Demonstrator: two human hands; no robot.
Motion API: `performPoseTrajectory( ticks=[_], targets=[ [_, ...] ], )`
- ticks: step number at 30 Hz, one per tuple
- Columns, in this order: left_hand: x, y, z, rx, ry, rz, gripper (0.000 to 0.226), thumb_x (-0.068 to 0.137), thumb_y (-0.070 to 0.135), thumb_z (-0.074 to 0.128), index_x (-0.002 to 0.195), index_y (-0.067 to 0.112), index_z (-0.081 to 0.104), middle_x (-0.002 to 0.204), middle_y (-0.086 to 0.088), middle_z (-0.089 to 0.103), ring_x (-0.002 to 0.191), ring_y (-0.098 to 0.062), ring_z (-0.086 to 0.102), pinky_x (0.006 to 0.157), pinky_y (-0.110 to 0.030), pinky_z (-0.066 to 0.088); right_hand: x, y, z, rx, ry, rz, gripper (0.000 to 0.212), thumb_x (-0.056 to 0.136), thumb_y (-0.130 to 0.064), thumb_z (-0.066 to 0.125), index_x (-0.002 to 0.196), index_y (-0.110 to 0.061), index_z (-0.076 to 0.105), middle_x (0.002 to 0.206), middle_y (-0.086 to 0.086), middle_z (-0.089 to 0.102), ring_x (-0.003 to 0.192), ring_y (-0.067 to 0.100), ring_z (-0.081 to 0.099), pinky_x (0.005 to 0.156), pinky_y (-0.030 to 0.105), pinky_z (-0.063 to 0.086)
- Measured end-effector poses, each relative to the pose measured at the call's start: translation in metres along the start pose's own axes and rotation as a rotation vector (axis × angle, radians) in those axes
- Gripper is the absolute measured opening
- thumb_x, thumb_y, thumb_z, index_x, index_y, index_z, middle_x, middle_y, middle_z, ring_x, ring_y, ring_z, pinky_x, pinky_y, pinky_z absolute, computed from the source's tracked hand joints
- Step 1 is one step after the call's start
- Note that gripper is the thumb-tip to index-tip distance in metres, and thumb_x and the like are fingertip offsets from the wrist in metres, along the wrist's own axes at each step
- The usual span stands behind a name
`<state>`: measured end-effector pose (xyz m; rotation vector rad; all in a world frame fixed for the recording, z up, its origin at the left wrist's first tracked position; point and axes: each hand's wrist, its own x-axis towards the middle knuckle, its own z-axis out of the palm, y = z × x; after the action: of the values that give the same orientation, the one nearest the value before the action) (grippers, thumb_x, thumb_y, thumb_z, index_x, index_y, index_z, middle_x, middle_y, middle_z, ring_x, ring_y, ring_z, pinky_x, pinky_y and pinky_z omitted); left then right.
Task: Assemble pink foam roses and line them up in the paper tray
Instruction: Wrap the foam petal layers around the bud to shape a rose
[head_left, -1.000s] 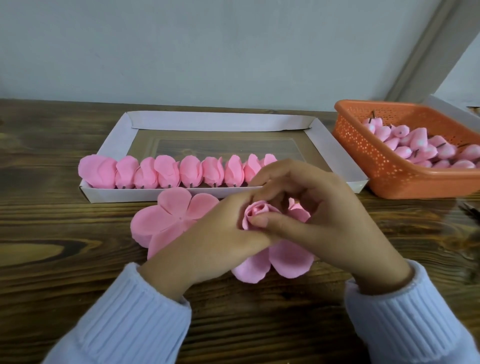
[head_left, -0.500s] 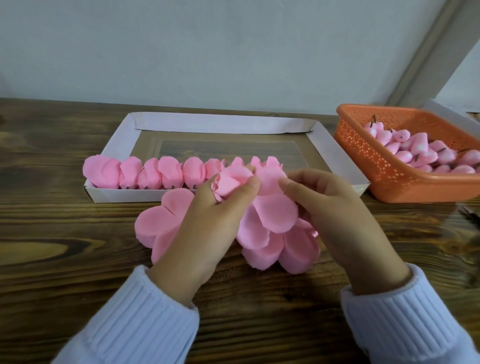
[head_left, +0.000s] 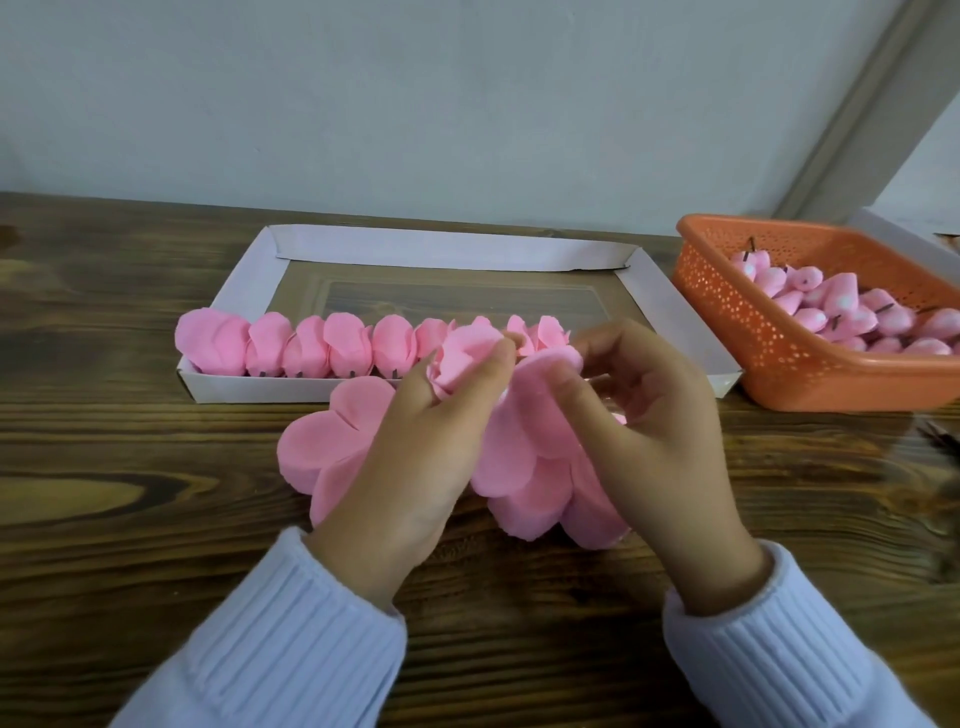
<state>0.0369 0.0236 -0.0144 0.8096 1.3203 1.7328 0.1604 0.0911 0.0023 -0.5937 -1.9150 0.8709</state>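
Observation:
My left hand (head_left: 415, 457) grips a partly built pink foam rose (head_left: 462, 358) by its bud, just in front of the white paper tray (head_left: 441, 249). My right hand (head_left: 644, 431) pinches one of the loose outer petals (head_left: 524, 457) that hang from that rose. A row of several finished roses (head_left: 311, 348) lines the tray's near edge. A flat pink petal sheet (head_left: 332, 441) lies on the table under my left hand.
An orange perforated basket (head_left: 753, 332) at the right holds several pink foam buds (head_left: 841, 312) with dark stems. The wooden table (head_left: 130, 519) runs back to a grey wall. A white box edge (head_left: 904, 239) shows behind the basket.
Both hands lifted the rose off the table towards the tray. The right hand left the bud and now pinches an outer petal, and the petals hang open below.

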Motion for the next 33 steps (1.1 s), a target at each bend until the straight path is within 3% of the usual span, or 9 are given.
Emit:
performPoseTrajectory(
  ticks=[2, 7, 11, 15, 18, 20, 25, 28, 33],
  targets=[
    [0.0, -0.002, 0.0, 0.048, -0.027, 0.017, 0.077, 0.063, 0.066, 0.065, 0.126, 0.023, 0.061, 0.12, -0.002, 0.069, 0.116, -0.021, 0.062, 0.103, -0.05, 0.045, -0.001, 0.0, 0.001, -0.009, 0.045, -0.024, 0.011, 0.084, -0.017, 0.066, 0.075, -0.02, 0.06, 0.074, -0.007, 0.064, 0.066, 0.005, 0.06, 0.06, 0.015, 0.045],
    [-0.003, -0.003, 0.001, 0.236, -0.138, 0.151, 0.031, 0.087, 0.053, 0.053, 0.106, 0.036, 0.07, 0.101, 0.013, 0.074, 0.101, -0.001, 0.067, 0.086, -0.026, 0.053, -0.001, 0.002, 0.002, 0.005, 0.104, -0.021, 0.014, 0.082, -0.016, 0.067, 0.071, -0.017, 0.058, 0.067, -0.004, 0.063, 0.059, 0.007, 0.056, 0.057, 0.017, 0.044],
    [-0.003, -0.002, 0.002, 0.252, -0.162, 0.187, 0.04, 0.081, 0.058, 0.054, 0.107, 0.033, 0.07, 0.102, 0.012, 0.074, 0.102, -0.003, 0.066, 0.09, -0.03, 0.051, -0.002, 0.0, 0.002, 0.032, 0.08, -0.059, 0.012, 0.084, -0.015, 0.066, 0.075, -0.016, 0.06, 0.069, -0.003, 0.063, 0.061, 0.011, 0.059, 0.058, 0.019, 0.045],
    [-0.001, -0.005, 0.002, 0.216, -0.095, 0.168, 0.035, 0.071, 0.064, 0.054, 0.09, 0.039, 0.071, 0.085, 0.015, 0.073, 0.09, 0.0, 0.068, 0.08, -0.025, 0.05, -0.002, -0.003, 0.002, 0.085, 0.012, -0.087, 0.005, 0.088, -0.013, 0.064, 0.084, -0.016, 0.064, 0.077, -0.007, 0.067, 0.068, 0.006, 0.063, 0.062, 0.018, 0.048],
    [-0.001, -0.006, 0.002, 0.11, -0.018, 0.091, 0.046, 0.069, 0.062, 0.06, 0.097, 0.027, 0.072, 0.093, 0.005, 0.075, 0.099, -0.013, 0.069, 0.092, -0.042, 0.052, -0.003, -0.004, 0.004, 0.158, 0.027, -0.056, 0.011, 0.086, -0.025, 0.06, 0.097, -0.025, 0.061, 0.088, -0.014, 0.067, 0.078, 0.005, 0.062, 0.069, 0.021, 0.05],
    [-0.002, -0.003, 0.003, 0.001, 0.001, 0.052, 0.037, 0.077, 0.053, 0.062, 0.097, 0.023, 0.074, 0.099, -0.004, 0.075, 0.103, -0.02, 0.069, 0.098, -0.05, 0.05, -0.004, -0.003, 0.005, 0.218, 0.013, -0.001, 0.019, 0.084, -0.027, 0.062, 0.102, -0.024, 0.058, 0.094, -0.013, 0.066, 0.083, 0.007, 0.062, 0.073, 0.021, 0.05],
    [-0.002, 0.001, 0.005, -0.223, 0.041, 0.006, 0.037, 0.075, 0.048, 0.065, 0.087, 0.015, 0.077, 0.097, -0.011, 0.075, 0.098, -0.021, 0.072, 0.088, -0.038, 0.055, -0.006, -0.001, 0.012, 0.243, -0.147, 0.124, 0.032, 0.078, -0.022, 0.067, 0.107, -0.017, 0.056, 0.101, -0.016, 0.065, 0.095, 0.005, 0.063, 0.085, 0.02, 0.047],
    [-0.006, 0.005, 0.009, -0.305, -0.033, -0.001, 0.038, 0.073, 0.044, 0.059, 0.089, 0.015, 0.078, 0.101, -0.009, 0.075, 0.099, -0.019, 0.071, 0.08, -0.029, 0.058, -0.009, -0.003, 0.016, 0.235, -0.158, 0.124, 0.033, 0.079, -0.018, 0.073, 0.109, -0.013, 0.058, 0.1, -0.004, 0.068, 0.096, 0.009, 0.064, 0.087, 0.02, 0.047],
    [-0.009, 0.005, 0.011, -0.26, -0.042, 0.009, 0.05, 0.083, 0.048, 0.063, 0.105, 0.003, 0.067, 0.11, -0.018, 0.071, 0.107, -0.026, 0.068, 0.097, -0.045, 0.05, -0.01, -0.002, 0.019, 0.368, -0.108, 0.15, 0.033, 0.079, -0.014, 0.074, 0.109, -0.016, 0.06, 0.097, 0.005, 0.073, 0.098, 0.017, 0.068, 0.089, 0.035, 0.053]
  ],
)
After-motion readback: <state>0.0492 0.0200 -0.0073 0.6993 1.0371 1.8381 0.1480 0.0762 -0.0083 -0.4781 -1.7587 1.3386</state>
